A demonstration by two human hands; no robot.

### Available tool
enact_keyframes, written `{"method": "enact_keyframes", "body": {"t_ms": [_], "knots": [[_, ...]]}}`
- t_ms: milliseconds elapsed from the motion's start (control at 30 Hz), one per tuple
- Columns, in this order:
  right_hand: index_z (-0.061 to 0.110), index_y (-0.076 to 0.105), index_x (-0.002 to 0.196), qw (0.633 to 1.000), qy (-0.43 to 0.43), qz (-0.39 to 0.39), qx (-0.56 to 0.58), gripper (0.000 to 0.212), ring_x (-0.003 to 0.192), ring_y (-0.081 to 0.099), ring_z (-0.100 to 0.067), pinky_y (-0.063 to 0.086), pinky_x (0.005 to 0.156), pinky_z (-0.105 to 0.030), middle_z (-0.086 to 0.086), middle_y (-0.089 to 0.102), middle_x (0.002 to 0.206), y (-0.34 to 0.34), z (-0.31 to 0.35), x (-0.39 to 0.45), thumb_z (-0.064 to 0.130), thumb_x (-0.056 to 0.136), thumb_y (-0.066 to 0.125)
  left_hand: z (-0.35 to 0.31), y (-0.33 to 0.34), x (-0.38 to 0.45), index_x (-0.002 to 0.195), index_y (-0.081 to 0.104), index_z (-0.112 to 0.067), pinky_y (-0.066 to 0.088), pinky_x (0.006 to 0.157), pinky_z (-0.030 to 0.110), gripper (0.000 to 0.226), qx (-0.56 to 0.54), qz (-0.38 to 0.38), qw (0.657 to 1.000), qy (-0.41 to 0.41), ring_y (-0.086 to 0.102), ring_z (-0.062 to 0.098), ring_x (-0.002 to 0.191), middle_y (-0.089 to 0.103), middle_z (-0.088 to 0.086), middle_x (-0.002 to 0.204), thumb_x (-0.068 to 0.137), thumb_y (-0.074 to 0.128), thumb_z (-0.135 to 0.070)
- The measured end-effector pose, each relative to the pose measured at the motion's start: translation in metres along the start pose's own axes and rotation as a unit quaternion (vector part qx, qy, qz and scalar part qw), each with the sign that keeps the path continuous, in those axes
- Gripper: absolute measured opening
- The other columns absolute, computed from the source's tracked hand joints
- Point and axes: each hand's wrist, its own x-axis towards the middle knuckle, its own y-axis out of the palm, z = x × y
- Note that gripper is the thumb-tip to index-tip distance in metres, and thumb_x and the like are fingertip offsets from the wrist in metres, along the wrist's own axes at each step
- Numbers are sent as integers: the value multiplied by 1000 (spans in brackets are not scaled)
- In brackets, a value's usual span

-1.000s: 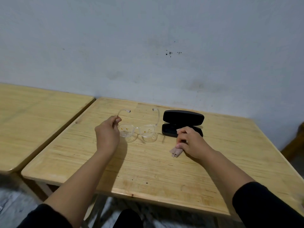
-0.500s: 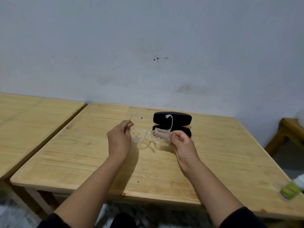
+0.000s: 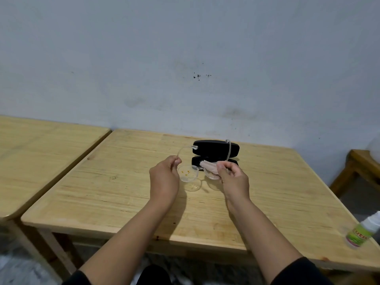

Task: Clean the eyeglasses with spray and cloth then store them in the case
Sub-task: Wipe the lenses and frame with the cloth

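Eyeglasses (image 3: 190, 175) are held clear of the worktop (image 3: 123, 194), between both hands, just in front of the open case (image 3: 216, 150).

Left hand (image 3: 164, 177) — grip is clenched on the temple arm at the hinge end, frame pinched between thumb and fingers. Likely chosen so the lenses are left untouched and the frame is braced against wiping pressure.

Right hand (image 3: 233, 178) — grip is closed on the pinkish cloth (image 3: 208, 167), which is pressed over the lens on that side; the lens appears sandwiched between thumb and fingers through the cloth. Exact finger placement behind the lens cannot be told.

Lens nearest the left grip is uncovered; small yellowish specks are seen on it, so it is judged still dirty. Wiping step is judged in progress, one lens at a time.

Far temple arm sticks up beyond the right grip, crossing in front of the case lid. Both temples are unfolded — folding will be needed before storage.

Case is left open just beyond the grips, presumably so the glasses can be dropped in without a regrip.

Spray bottle (image 3: 360, 233) lies well to the right of the right grip, near the worktop's edge. A second wooden table (image 3: 41, 157) stands to the left of the left grip.
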Motion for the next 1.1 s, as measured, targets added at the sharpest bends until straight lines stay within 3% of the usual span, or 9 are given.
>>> {"method": "enact_keyframes", "body": {"t_ms": [100, 267, 400, 633, 800, 933, 1100], "knots": [[28, 64, 84, 1000, 13, 4, 8, 15, 91, 66, -19, 54, 79, -33, -3, 69, 100, -1, 0, -3, 15, 78, 69, 0, -1, -1, 99, 69, -9, 43, 76, 18, 22, 4, 0, 1000, -2, 67, 20, 83, 73, 7, 92, 91, 48, -5], [25, 63, 80, 997, 46, -63, 27, 21, 82, 61, -16, 47, 67, -23, -1, 66, 92, 2, 3, -3, 4, 81, 62, -2, 1, -4, 99, 69, -10, 41, 75, 15, 22, 5, 6, 1000, 5, 67, 18, 83, 73, 8, 90, 91, 49, -5], [25, 61, 77, 993, 52, -96, 49, 22, 82, 60, -18, 49, 69, -25, -1, 64, 89, 5, 5, -1, 3, 79, 64, -1, 2, -6, 98, 69, -10, 36, 68, 9, 21, -1, 8, 1000, -1, 65, 18, 80, 73, 9, 86, 91, 50, -6], [24, 55, 72, 982, 37, -167, 85, 21, 63, 52, -13, 44, 55, -22, -1, 59, 74, 11, 3, -5, 10, 85, 63, -7, 5, -9, 97, 69, -10, 46, 73, 20, 22, -14, 16, 1000, 5, 66, 18, 80, 73, 7, 89, 91, 49, -6], [23, 65, 77, 982, 19, -173, 73, 24, 66, 58, -4, 48, 61, -20, 12, 62, 75, 9, 4, -7, 3, 87, 55, -15, 5, -13, 87, 69, -9, 50, 67, 34, 20, -5, 17, 998, 66, 65, 25, 72, 71, 11, 78, 89, 50, -2], [28, 67, 71, 988, 20, -145, 48, 27, 60, 54, -9, 43, 52, -16, 11, 61, 70, 2, 7, -10, 5, 83, 56, -15, 6, -9, 90, 70, -8, 41, 62, 13, 19, 4, 18, 996, 82, 62, 18, 70, 72, 10, 81, 88, 52, -2], [27, 68, 76, 991, 27, -114, 58, 11, 78, 64, -8, 45, 61, -19, 8, 69, 82, -2, 13, -12, 22, 71, 76, -15, 11, -8, 96, 70, -8, 37, 67, -2, 20, -7, 21, 995, 98, 59, 9, 75, 73, 9, 90, 88, 54, -2]]}}
